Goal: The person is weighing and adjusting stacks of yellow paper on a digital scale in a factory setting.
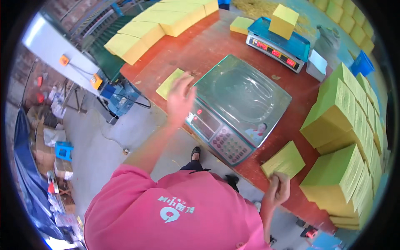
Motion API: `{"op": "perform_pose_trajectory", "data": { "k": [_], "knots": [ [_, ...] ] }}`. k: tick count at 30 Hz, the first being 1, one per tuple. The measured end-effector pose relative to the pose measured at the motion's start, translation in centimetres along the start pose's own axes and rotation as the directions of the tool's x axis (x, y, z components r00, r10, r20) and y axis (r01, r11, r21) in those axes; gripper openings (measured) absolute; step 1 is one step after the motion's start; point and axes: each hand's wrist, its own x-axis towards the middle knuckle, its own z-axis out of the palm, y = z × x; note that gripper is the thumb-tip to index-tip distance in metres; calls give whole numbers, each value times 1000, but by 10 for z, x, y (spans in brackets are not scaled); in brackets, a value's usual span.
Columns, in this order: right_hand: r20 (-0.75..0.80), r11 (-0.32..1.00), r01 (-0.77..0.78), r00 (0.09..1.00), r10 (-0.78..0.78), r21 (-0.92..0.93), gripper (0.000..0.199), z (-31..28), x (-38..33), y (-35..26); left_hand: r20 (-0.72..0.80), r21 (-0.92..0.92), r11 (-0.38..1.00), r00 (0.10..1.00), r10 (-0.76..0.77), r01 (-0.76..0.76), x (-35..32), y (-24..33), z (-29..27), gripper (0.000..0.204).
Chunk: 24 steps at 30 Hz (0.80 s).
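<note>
A flat-topped digital scale (246, 93) with a clear cover and a keypad stands on the red table in front of me. Left of it lies a thin stack of yellow paper (167, 85), and my left hand (181, 100) is over its right side, fingers stretched out and slightly blurred. Another yellow paper stack (287, 162) rests to the right of the scale near the table edge. At its near corner my right hand (280, 188) is closed, thumb and fingers pinched together at the paper edge. The scale's pan carries nothing.
Tall yellow paper blocks (333, 121) are piled along the right side. More blocks (154, 27) line the table's far left edge. A second blue scale (277, 43) holds a yellow block (284, 21) at the back. A white box (317, 66) stands beside it.
</note>
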Motion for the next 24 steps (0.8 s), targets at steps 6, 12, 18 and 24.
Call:
{"op": "perform_pose_trajectory", "data": {
  "k": [6,12,18,24],
  "knots": [
    [344,975,-31,938,-49,222,12,146,5,-63,374,532,823,927,-17,-199,-16,-179,-33,65],
    [663,906,-353,739,118,233,21,256,-23,-74,525,335,891,846,93,-306,-36,-187,-67,62],
    [821,900,-413,556,129,138,27,288,-60,-63,330,135,978,923,-196,159,-60,-216,-108,47],
    [772,917,-390,608,186,86,27,306,-78,-38,455,-274,417,499,-738,867,-53,-241,-107,23]
  ]
}}
